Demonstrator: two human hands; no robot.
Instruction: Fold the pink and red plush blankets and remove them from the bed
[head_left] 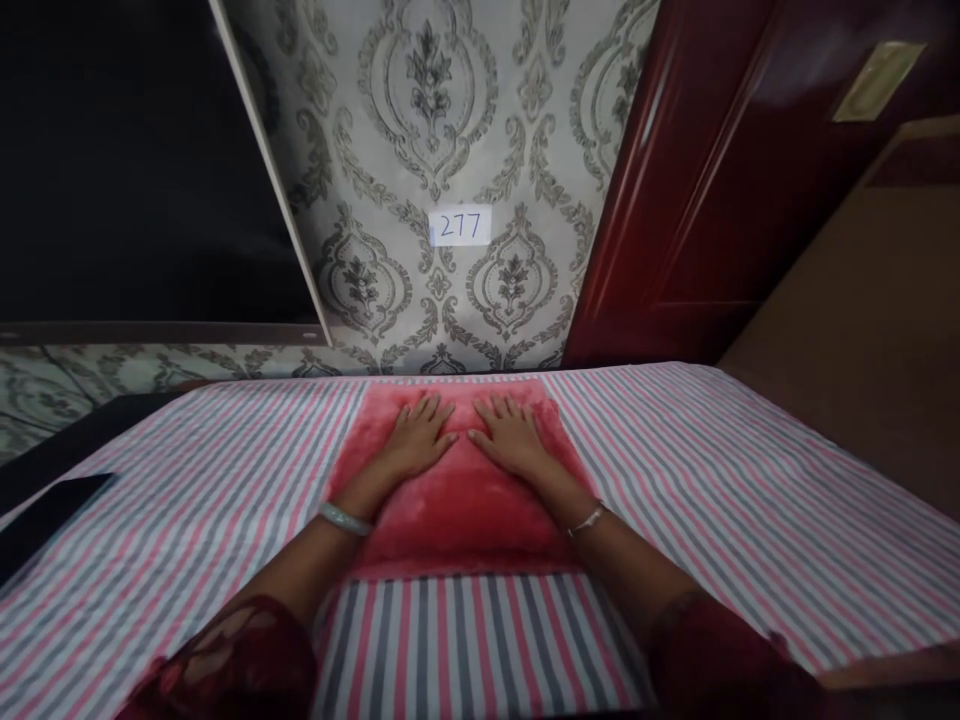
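Observation:
A red fluffy cloth (457,500) lies flat in the middle of a surface covered with a pink, grey and white striped sheet (712,490). My left hand (417,438) rests palm down on the cloth's far left part, fingers spread. Beside it, my right hand (511,436) lies flat on the cloth's far right part. The two hands almost touch. Neither hand holds anything. I wear a bangle on the left wrist, a thin bracelet on the right, and dark red sleeves.
A patterned wallpaper wall with a small label reading 277 (460,226) stands behind the surface. A dark red door (720,180) is at the right, a dark panel (127,150) at the left. A black flat object (45,515) lies at the sheet's left edge.

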